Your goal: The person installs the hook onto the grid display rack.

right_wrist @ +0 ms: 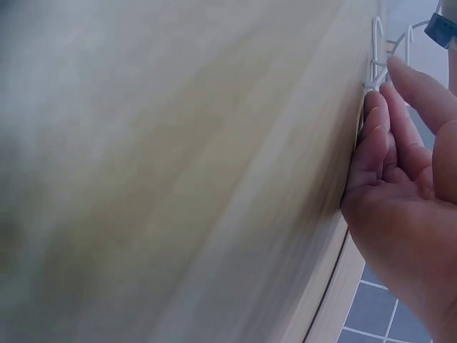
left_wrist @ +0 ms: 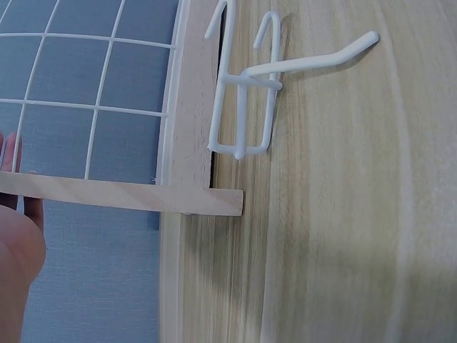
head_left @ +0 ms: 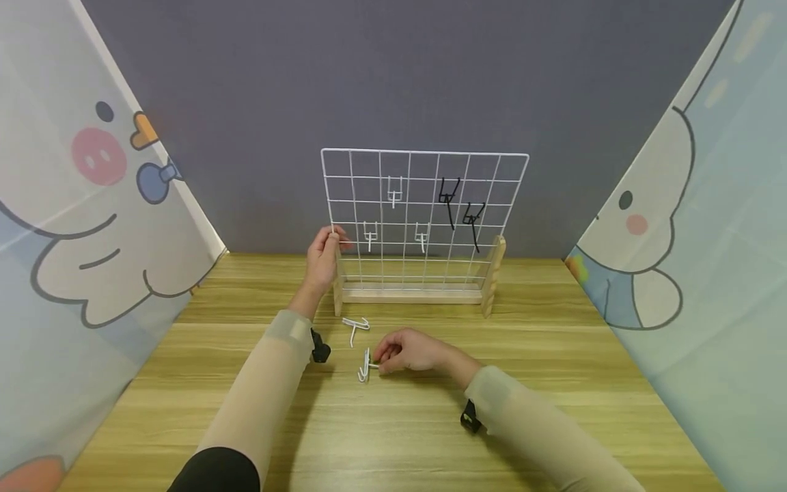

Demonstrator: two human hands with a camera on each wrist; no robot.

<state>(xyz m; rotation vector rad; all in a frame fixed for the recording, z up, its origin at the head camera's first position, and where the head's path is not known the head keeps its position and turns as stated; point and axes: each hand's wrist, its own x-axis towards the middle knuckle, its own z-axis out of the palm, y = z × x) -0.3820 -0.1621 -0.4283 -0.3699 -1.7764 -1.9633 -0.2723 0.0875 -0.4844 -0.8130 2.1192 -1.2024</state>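
Standing upright at the back of the worktop [head_left: 553,383], a white wire grid panel [head_left: 424,212] is gripped at its left edge by the left hand [head_left: 322,256], fingers curled round the frame. Nearer the person, a white hook [head_left: 366,367] is pinched by the right hand [head_left: 408,352]. A second hook [head_left: 355,326] lies loose between the hands.

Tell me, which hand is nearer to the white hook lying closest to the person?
Right. The right hand touches that white hook on the table; the left hand is farther back, holding the wire grid.
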